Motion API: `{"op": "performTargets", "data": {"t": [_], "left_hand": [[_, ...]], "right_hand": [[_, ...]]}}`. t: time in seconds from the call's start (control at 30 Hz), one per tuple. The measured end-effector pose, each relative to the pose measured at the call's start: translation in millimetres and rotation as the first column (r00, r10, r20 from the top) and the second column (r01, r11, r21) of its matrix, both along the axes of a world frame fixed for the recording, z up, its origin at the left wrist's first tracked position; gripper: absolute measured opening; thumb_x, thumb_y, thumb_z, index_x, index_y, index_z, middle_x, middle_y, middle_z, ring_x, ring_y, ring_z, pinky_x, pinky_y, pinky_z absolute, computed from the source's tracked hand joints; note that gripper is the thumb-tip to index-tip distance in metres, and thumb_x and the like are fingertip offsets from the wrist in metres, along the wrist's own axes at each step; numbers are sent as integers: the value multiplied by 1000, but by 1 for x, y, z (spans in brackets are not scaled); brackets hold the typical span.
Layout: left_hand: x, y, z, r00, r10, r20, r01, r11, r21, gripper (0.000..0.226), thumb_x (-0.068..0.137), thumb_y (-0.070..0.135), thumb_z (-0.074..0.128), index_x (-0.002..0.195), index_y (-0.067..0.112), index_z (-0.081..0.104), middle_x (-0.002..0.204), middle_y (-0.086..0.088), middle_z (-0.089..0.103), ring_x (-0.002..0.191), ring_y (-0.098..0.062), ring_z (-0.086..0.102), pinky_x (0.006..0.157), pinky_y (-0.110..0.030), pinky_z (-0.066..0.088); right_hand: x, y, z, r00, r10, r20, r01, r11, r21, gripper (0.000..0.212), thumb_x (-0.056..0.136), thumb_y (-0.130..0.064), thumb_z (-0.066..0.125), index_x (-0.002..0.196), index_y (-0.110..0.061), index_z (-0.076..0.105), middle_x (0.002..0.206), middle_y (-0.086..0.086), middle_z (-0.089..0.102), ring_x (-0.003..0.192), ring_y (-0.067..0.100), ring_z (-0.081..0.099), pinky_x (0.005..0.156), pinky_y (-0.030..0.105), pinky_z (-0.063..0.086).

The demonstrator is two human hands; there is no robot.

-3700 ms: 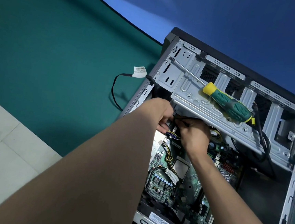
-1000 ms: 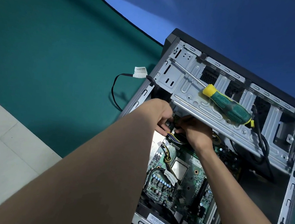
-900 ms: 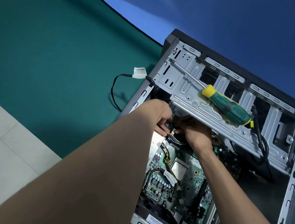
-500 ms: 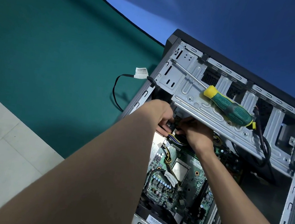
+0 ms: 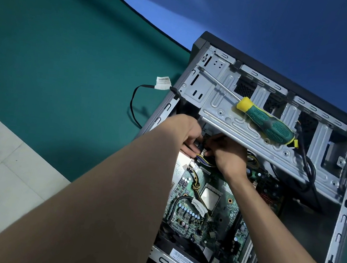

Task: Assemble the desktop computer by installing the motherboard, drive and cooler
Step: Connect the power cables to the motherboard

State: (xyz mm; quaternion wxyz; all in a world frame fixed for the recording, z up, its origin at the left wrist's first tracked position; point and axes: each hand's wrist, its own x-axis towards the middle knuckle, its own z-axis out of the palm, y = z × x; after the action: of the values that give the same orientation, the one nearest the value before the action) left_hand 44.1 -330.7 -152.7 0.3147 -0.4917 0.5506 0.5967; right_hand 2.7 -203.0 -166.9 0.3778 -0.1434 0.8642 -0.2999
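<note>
An open computer case [image 5: 340,229] lies on its side with a green motherboard [image 5: 220,211] inside; its bare CPU socket [image 5: 209,197] shows. Both my hands reach under the silver drive cage [image 5: 242,124]. My left hand [image 5: 187,133] and my right hand [image 5: 228,155] meet over a bundle of yellow, black and purple wires [image 5: 204,162] and pinch a small white connector [image 5: 204,151] between the fingertips. The fingertips are partly hidden in the shadow under the cage.
A screwdriver [image 5: 267,122] with a green and yellow handle lies loose on top of the drive cage. A black cable with a white tag [image 5: 162,83] loops out of the case onto the green mat [image 5: 58,69]. Pale floor tiles [image 5: 3,169] lie at the left.
Both hands stay at the same spot under the drive cage, with only small finger shifts on the connector. The view has drifted slightly.
</note>
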Motion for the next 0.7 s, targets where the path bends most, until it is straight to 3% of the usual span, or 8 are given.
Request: {"op": "performTargets", "data": {"t": [0.1, 0.2, 0.37, 0.47, 0.6, 0.7], "left_hand": [[0, 2, 1, 999, -22, -34, 21, 1000, -9, 52, 97, -9, 19, 137, 13, 44, 123, -15, 61, 68, -20, 61, 32, -21, 46], [2, 3, 3, 998, -55, -30, 55, 998, 3, 52, 97, -9, 20, 138, 12, 43, 124, -16, 60, 99, -25, 65, 32, -21, 46], [3, 2, 4, 996, -92, -21, 92, 996, -8, 52, 98, -7, 20, 140, 14, 42, 124, -13, 61, 111, -24, 61, 45, -24, 51], [2, 2, 3, 994, -103, -24, 103, 995, -18, 53, 98, -7, 19, 142, 15, 39, 124, -11, 61, 112, -23, 61, 62, -26, 51], [2, 3, 2, 994, -102, -25, 102, 995, -13, 53, 98, -7, 19, 142, 15, 39, 124, -11, 61, 112, -23, 61, 49, -24, 50], [2, 3, 2, 994, -103, -30, 102, 995, -16, 53, 97, -8, 19, 142, 14, 38, 124, -12, 60, 112, -24, 61, 42, -23, 50]], "right_hand": [[-1, -4, -6, 998, 25, -56, -22, 999, 46, 17, 93, -17, 55, 83, -12, 68, 86, 17, 71, 82, 35, 66, 73, 35, 48], [-3, -4, -10, 991, 131, -37, -123, 977, 174, 23, 95, -11, 49, 101, 3, 66, 96, 26, 68, 88, 39, 65, 68, 33, 46], [-4, -4, -7, 978, 184, -102, -161, 967, 198, 23, 96, -20, 49, 107, -6, 64, 98, 17, 68, 85, 32, 65, 81, 39, 53], [-2, -6, -5, 930, 296, -216, -249, 943, 219, 24, 97, -22, 49, 114, -10, 62, 101, 13, 66, 81, 29, 61, 75, 33, 50], [0, -2, -5, 872, 395, -287, -326, 909, 260, 22, 99, -18, 46, 114, -11, 60, 85, 6, 59, 61, 16, 48, 60, 25, 37], [-1, -2, -6, 873, 399, -280, -327, 906, 269, 23, 99, -18, 44, 114, -10, 59, 90, 9, 63, 65, 19, 52, 61, 26, 40]]}}
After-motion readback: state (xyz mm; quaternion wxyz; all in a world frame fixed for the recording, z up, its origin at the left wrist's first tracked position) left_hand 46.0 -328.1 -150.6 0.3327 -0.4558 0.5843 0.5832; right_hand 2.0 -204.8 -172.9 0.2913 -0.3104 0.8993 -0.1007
